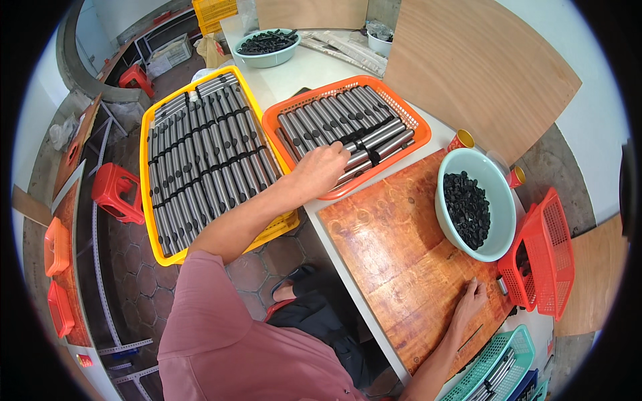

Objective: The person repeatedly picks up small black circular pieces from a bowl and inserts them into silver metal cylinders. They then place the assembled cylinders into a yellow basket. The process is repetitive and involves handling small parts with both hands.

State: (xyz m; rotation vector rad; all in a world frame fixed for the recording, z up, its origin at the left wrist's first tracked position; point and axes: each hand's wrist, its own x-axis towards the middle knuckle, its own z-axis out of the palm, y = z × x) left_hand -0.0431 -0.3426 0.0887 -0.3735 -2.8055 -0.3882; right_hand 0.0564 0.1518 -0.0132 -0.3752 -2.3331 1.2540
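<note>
Left hand [321, 168] reaches to the 12 o'clock side of the work board, into the orange tray [284, 113]. Fingers curled over the near ends of the metal tubes [334, 117] at the tray's front edge; whether they actually grip one, cannot tell, as the knuckles hide the fingertips.

Right hand [470, 301] lies flat, palm down, fingers spread, holding nothing, on the wooden board [394, 247] at its 4 o'clock corner. A short metal piece [501, 286] lies just beside the fingertips.

Materials: tubes are smooth grey steel cylinders, each with a black band or cap. Orange tray is perforated plastic, rectangular, one layer of roughly fifteen tubes side by side. Board is glossy reddish plywood, worn grain.

Yellow crate [150, 194], at 10 o'clock from the board: plastic, larger, tubes packed in two long rows, too many to count surely.

Pale green bowls: two. Near bowl [498, 194] at 2 o'clock, round, smooth plastic, heaped with small black caps [467, 207]. Far bowl [267, 59] at 12 o'clock, likewise filled with black pieces.

Red mesh basket [552, 247] at 3 o'clock, standing on edge. Teal mesh basket [498, 357] at 5 o'clock, a few tubes inside. Two red-and-yellow cans [460, 140] touch the near bowl's rim.
</note>
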